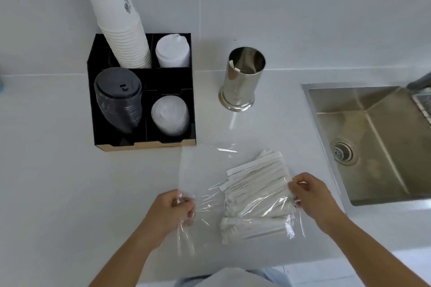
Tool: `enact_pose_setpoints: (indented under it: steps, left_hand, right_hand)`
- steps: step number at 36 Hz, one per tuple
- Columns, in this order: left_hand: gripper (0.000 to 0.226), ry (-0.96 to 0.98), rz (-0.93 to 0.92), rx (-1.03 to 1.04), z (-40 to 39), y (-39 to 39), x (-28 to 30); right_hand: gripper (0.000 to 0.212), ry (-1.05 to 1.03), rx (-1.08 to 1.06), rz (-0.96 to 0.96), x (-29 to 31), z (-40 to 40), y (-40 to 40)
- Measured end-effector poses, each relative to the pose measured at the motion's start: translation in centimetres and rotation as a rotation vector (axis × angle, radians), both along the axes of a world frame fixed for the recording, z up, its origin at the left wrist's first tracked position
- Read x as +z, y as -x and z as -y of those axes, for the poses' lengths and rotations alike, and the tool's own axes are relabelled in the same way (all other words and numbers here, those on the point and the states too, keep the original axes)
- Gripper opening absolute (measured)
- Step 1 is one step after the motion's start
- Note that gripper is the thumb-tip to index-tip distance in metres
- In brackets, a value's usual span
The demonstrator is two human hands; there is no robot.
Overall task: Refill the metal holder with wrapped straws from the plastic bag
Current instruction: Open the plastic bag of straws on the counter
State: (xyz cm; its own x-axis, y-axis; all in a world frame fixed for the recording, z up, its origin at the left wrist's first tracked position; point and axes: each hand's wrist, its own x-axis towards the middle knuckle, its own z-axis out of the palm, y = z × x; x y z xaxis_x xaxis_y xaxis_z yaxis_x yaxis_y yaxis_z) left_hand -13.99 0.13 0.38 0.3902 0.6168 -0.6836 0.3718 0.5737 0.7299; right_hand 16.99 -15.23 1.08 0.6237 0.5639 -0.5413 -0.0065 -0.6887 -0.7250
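I held the plastic bag (210, 184) flat on the counter (58, 170). My left hand (173, 211) pinched its edge at about 9 o'clock, and my right hand (310, 193) pinched the other edge at 3 o'clock. The wrapped straws (256, 184) lay in a heap inside the bag, close to my right hand. The metal holder (242, 77) stood up at 12 o'clock, well away from the bag, and looked almost empty.

I thought the bag was slippery and floppy. If I pulled too hard, it could rip, and the straws might slide out and scatter. The sink (373, 142) was at 2 o'clock, so some could roll in and get wet. A bump could also tip the holder.
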Motion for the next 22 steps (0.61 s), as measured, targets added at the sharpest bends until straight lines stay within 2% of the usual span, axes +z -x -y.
enact_pose_setpoints:
  steps: [5,8,12,19,22]
  left_hand:
    - [0.006,-0.033,0.007,-0.152,0.3,-3.4,0.0]
    - [0.012,0.002,0.014,-0.150,0.7,-4.8,-0.2]
    - [0.007,-0.008,-0.001,-0.186,1.1,-6.5,-0.2]
    - [0.008,-0.111,-0.143,-0.190,0.7,-6.9,-1.2]
    - [0.009,-0.200,-0.223,-0.233,0.2,-6.1,-1.4]
  right_hand:
    - [0.011,-0.006,-0.102,0.048,0.1,1.9,-2.7]
    - [0.012,-0.003,-0.121,0.101,0.4,2.8,-3.8]
    - [0.010,-0.015,-0.172,0.137,0.5,3.7,-4.9]
    - [0.003,0.087,-0.170,0.234,-0.4,4.0,-5.3]
    - [0.019,0.189,-0.087,0.300,-0.7,3.9,-5.1]
